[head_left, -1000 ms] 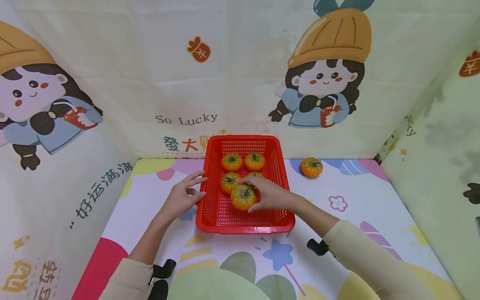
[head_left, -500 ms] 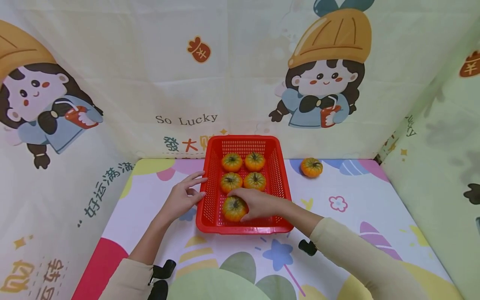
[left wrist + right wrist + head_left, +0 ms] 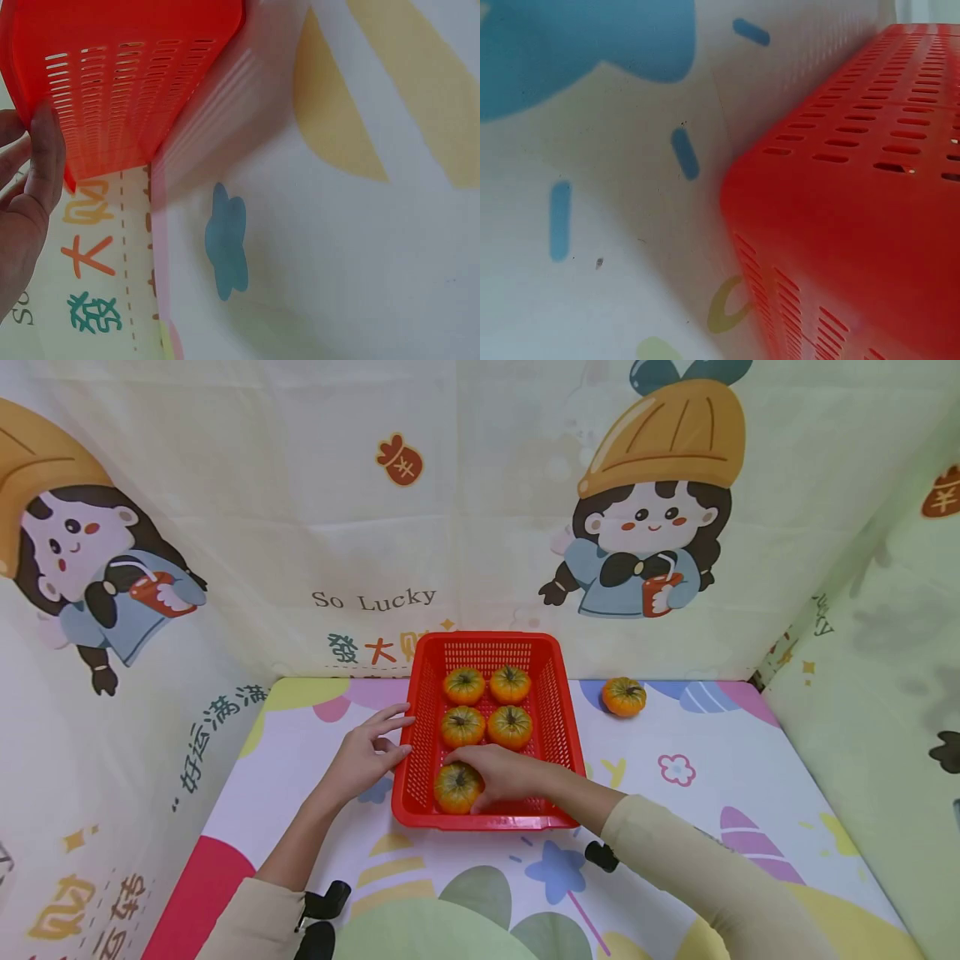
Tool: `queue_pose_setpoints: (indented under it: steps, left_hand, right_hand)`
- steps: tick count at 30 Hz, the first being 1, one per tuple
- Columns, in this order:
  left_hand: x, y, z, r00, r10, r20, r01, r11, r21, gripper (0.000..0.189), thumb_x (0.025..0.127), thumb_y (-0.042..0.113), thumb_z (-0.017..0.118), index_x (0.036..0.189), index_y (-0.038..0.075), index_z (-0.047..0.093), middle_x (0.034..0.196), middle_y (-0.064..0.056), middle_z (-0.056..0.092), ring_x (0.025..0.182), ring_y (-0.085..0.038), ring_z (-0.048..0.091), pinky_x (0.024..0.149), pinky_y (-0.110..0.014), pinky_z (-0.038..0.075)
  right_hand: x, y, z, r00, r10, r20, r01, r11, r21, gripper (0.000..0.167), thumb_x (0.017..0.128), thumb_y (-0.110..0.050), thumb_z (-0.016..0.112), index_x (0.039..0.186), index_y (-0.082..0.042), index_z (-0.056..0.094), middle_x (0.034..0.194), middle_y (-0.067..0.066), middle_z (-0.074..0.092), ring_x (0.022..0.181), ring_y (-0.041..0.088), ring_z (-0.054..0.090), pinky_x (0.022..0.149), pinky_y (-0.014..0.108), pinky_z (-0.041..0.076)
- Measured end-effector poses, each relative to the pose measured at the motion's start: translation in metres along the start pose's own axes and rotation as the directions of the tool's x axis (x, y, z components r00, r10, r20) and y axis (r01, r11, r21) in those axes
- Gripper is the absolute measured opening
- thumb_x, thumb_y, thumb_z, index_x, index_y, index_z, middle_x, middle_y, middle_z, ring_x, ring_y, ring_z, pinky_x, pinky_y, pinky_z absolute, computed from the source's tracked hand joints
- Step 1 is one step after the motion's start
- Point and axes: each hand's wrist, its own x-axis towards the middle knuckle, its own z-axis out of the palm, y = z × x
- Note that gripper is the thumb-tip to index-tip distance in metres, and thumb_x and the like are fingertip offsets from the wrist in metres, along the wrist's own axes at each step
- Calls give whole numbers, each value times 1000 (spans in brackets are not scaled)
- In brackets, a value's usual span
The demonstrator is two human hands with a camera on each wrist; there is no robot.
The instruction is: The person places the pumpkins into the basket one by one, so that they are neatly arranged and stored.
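In the head view my right hand [image 3: 504,774] reaches into the red plastic basket [image 3: 491,820] and grips a small orange pumpkin [image 3: 458,788] at its near left corner. Thumb and fingers go round the pumpkin's right side. Several more pumpkins sit behind it in two pairs: the front pair has a left pumpkin [image 3: 462,727] and a right pumpkin [image 3: 510,727]. My left hand [image 3: 363,758] touches the basket's left rim with extended fingers; the left wrist view shows those fingers [image 3: 46,154] against the rim. The right wrist view shows only the basket's outside [image 3: 840,217], with the hand out of sight.
Another pumpkin [image 3: 624,697] lies on the patterned tabletop [image 3: 645,810], right of the basket near the back edge. A printed cloth wall [image 3: 495,527] rises close behind the basket, and side walls flank the table.
My right hand has carried the pumpkin toward the near left corner of the basket and lowered it, uncovering the pair behind. The left hand has stayed at the rim.
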Motion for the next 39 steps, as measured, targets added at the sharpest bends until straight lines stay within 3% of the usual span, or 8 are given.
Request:
queue_pose_setpoints:
  steps: [17,26,39]
  left_hand:
    - [0,0,0,1000,-1,1,1,1000,10,50,95,7,72,143,3,60,161,-8,44,80,-20,74,69,-28,64]
    - [0,0,0,1000,-8,0,8,1000,17,50,95,7,72,143,3,60,161,-9,44,79,-20,73,69,-28,63]
    - [1,1,0,1000,-4,2,4,1000,17,49,95,6,72,143,3,61,161,-8,44,77,-20,72,68,-27,63]
  right_hand:
    - [3,2,3,1000,13,20,-13,1000,2,82,78,-33,89,150,-23,50,146,-3,57,136,17,53,108,37,53]
    - [2,4,1,1000,28,0,-28,1000,5,87,76,-39,90,151,-28,47,147,-8,56,136,14,53,109,36,52]
    - [-18,0,-21,997,-26,-72,32,996,83,85,81,-34,88,153,-16,47,152,1,53,142,21,48,109,44,52]
